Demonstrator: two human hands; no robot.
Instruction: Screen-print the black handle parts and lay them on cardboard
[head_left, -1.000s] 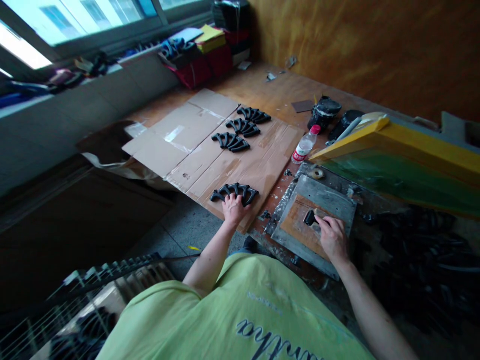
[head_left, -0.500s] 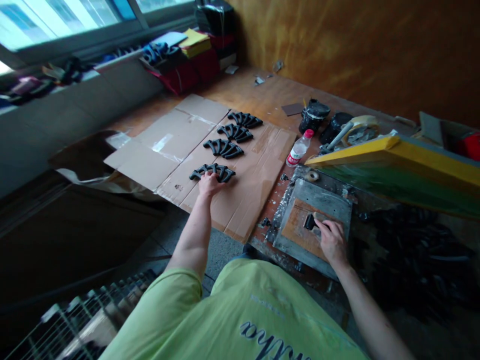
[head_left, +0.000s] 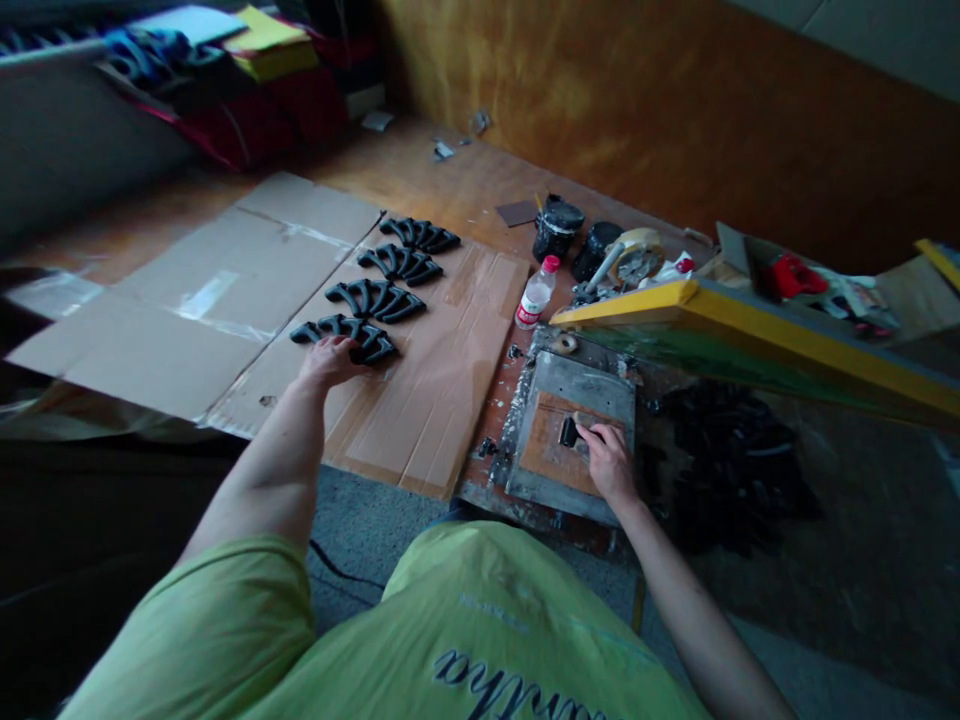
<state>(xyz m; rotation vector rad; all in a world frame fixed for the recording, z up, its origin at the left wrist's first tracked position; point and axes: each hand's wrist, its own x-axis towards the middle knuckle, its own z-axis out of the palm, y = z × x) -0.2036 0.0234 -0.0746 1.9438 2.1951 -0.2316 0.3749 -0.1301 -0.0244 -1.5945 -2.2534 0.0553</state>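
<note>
My left hand (head_left: 328,364) reaches over the nearest row of black curved pieces (head_left: 375,344) on a flattened cardboard sheet (head_left: 435,400). Its fingers are bent down onto one of these pieces, partly hiding it. Three more rows of similar glossy pieces (head_left: 379,298) fan out behind. On the right, my right hand (head_left: 611,462) pinches a short black piece (head_left: 568,432) at the middle of a brown board (head_left: 544,455). That board lies on a grey metal plate (head_left: 523,480). Too little of the piece shows to tell its exact kind.
A yellow-edged screen frame (head_left: 682,293) tilts up behind the plate. Near it stand a red-capped bottle (head_left: 535,295), black-stained pots (head_left: 556,230) and a tape roll (head_left: 637,255). A dark heap of black pieces (head_left: 739,465) lies right of my right hand. Red bags (head_left: 247,115) sit far left.
The view has turned right, so the bench appears farther left. My left hand remains at the nearest row, and my right hand still has the short black piece at the brown board.
</note>
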